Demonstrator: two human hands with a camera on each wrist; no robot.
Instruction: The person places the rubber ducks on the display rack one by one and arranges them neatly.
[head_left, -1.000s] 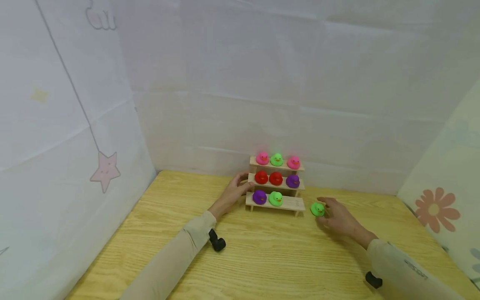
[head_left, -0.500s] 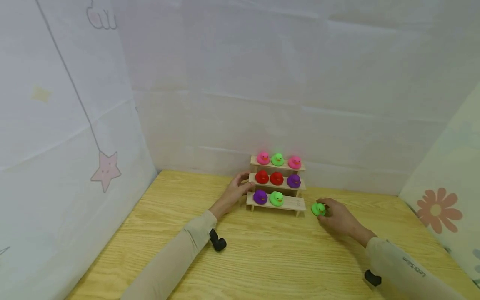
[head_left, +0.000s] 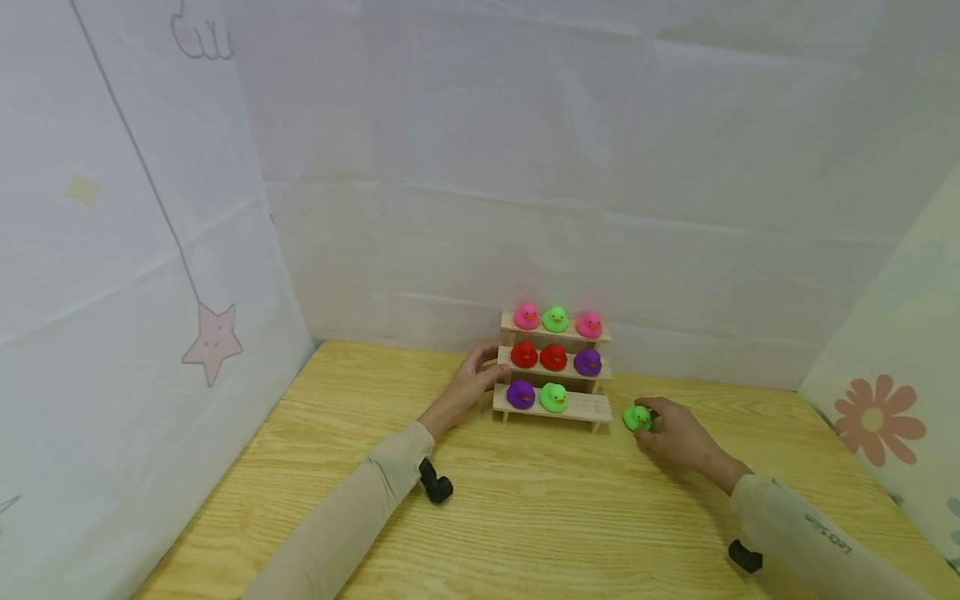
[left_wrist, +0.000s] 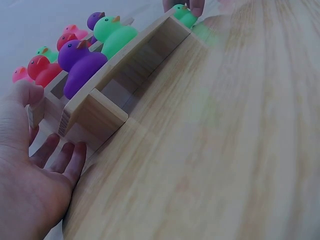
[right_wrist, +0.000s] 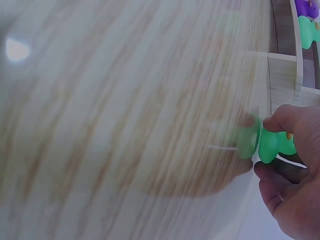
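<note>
A small three-step wooden display stand (head_left: 582, 407) carries rubber ducks. Its bottom step holds a purple duck (head_left: 521, 394) and a green duck (head_left: 554, 397), with bare wood at the right end. Two red ducks (head_left: 538, 357) and a purple duck (head_left: 587, 362) sit on the middle step; pink ducks (head_left: 589, 324) flank a green one on top. My left hand (head_left: 467, 388) grips the stand's left end, thumb at the middle step. Right of the stand, my right hand (head_left: 678, 435) pinches another green duck (right_wrist: 269, 146) at the tabletop between thumb and fingers.
The stand is on a wood-grain table (head_left: 540, 517), close to a pale cloth backdrop (head_left: 450, 208). More printed cloth hangs at the left (head_left: 150, 333) and right sides. Black wrist mounts (head_left: 436, 483) stick out from both sleeves.
My right fingers have closed in on the green duck beside the stand. The left hand and the stand keep their places; the head view shifted slightly.
</note>
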